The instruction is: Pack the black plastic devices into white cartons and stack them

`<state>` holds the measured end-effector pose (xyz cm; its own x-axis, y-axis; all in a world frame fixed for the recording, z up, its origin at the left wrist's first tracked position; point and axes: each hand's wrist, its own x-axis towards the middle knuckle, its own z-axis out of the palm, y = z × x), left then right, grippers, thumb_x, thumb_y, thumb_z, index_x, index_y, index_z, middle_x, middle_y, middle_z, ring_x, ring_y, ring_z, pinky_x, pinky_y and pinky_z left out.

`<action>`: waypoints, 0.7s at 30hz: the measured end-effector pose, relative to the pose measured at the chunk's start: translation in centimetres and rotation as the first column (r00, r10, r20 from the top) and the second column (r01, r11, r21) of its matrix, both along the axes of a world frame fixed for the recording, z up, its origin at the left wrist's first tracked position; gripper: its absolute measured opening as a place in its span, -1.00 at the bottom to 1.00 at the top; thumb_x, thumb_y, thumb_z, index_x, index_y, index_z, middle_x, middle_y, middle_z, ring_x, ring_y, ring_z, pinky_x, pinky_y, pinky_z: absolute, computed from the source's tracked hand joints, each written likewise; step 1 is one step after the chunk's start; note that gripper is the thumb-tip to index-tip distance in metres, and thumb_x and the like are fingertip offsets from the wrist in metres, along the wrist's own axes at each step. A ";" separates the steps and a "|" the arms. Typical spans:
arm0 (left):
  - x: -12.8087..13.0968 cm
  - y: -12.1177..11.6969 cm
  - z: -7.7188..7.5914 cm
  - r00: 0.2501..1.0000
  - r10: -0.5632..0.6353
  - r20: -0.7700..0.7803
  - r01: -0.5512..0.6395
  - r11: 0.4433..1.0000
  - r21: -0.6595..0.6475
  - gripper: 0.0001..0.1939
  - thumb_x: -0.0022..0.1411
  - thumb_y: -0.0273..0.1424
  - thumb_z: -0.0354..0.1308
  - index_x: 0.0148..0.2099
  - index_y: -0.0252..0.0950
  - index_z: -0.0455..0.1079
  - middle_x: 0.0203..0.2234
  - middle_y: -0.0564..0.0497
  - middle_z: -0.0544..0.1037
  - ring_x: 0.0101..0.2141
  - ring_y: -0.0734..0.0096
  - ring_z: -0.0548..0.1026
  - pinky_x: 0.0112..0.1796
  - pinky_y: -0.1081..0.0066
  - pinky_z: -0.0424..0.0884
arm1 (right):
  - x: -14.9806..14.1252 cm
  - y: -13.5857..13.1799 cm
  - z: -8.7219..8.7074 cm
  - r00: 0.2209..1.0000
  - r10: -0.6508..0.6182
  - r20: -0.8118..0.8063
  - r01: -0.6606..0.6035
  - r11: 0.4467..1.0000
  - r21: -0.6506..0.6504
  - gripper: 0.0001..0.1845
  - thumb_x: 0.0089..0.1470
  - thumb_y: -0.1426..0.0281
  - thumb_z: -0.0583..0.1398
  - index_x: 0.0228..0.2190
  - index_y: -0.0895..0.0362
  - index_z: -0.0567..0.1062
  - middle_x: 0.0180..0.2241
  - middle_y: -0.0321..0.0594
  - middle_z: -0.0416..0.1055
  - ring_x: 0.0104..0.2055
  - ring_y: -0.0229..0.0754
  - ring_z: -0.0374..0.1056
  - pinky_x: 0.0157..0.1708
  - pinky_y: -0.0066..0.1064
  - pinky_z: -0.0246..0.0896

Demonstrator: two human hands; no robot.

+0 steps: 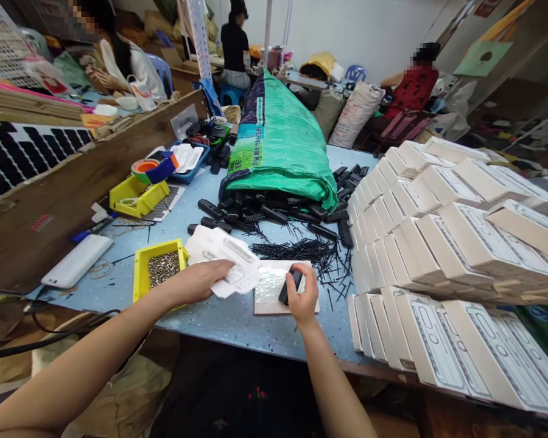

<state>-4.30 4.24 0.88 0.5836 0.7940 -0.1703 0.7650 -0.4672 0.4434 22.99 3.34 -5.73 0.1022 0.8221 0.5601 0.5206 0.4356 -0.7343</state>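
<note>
My left hand (205, 281) closes on the edge of white printed papers (242, 258), die-cut and fanned out over the table. Between the thumb and fingers of my right hand (304, 293) is a black oblong plastic piece (293, 281), held over a flat pad with a shiny clear surface (268, 289). Just behind the pad lies a heap of thin black pins (296, 250). Beside my left wrist stands a yellow tray (140, 267) of small metal parts (163, 267).
A green woven sack (287, 140) spills more black pieces (237, 213) across the table's back. White boxes (415, 249) are stacked along the right. On the left are a second yellow tray (139, 198), tape rolls (153, 169), and a white oblong device (77, 261). Several people sit farther back.
</note>
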 end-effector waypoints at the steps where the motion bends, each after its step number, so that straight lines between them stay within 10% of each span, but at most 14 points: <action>1: 0.3 -0.5 1.0 0.995 0.023 0.101 -0.015 0.996 -0.084 -0.53 0.18 -0.50 -0.03 0.15 -0.27 0.26 0.07 -0.16 0.42 0.04 0.16 0.40 0.05 0.23 0.28 | -0.9 -0.8 1.2 0.993 0.113 0.034 -0.115 0.990 0.082 -0.77 0.15 0.40 0.12 -0.12 0.10 0.40 -0.20 -0.14 0.37 -0.10 -0.19 0.33 -0.07 -0.28 0.30; 7: 3.8 -3.3 1.1 0.796 0.303 0.523 -0.005 0.869 -0.495 -0.64 0.12 -0.25 0.09 -0.07 -0.32 0.39 -0.28 -0.07 0.52 -0.26 0.21 0.46 -0.24 0.33 0.41 | -4.6 -2.0 6.3 0.889 0.302 0.345 -0.367 0.920 0.139 -0.55 0.10 0.27 0.23 0.03 0.07 0.39 0.02 -0.06 0.25 0.11 -0.05 0.16 0.12 -0.15 0.13; 12: 3.8 -4.6 -2.4 0.719 0.437 0.541 -0.064 0.816 -0.574 -0.08 -0.17 -0.14 0.37 0.21 -0.28 0.12 -0.05 -0.14 0.44 -0.08 0.09 0.42 -0.11 0.22 0.39 | -3.3 -2.7 5.2 0.784 0.557 0.275 -0.528 0.831 -0.175 -0.80 0.06 0.24 0.27 -0.40 0.13 0.48 -0.19 -0.17 0.35 -0.07 -0.14 0.21 -0.02 -0.25 0.18; 16: 2.4 -5.2 -1.6 0.865 0.408 0.292 -0.279 0.875 -0.397 0.06 -0.09 -0.13 0.36 0.33 -0.23 -0.13 -0.12 -0.14 0.48 -0.13 0.07 0.45 -0.11 0.17 0.36 | -2.7 -3.4 3.2 0.789 0.614 -0.027 -0.586 0.738 -0.334 -0.78 0.06 0.24 0.27 -0.49 0.12 0.48 -0.20 -0.20 0.35 -0.07 -0.17 0.24 0.01 -0.26 0.15; 21: 3.6 -5.7 -0.1 0.927 0.167 0.337 -0.089 0.968 -0.235 -0.67 0.28 -0.22 0.02 0.05 -0.20 0.25 -0.07 -0.10 0.44 -0.14 0.25 0.47 -0.10 0.30 0.36 | -3.7 -2.8 1.1 0.662 0.273 -0.698 -0.644 0.683 -0.344 -0.58 0.09 0.07 0.18 -0.10 0.06 0.46 -0.20 -0.19 0.38 -0.27 -0.26 0.36 -0.23 -0.41 0.33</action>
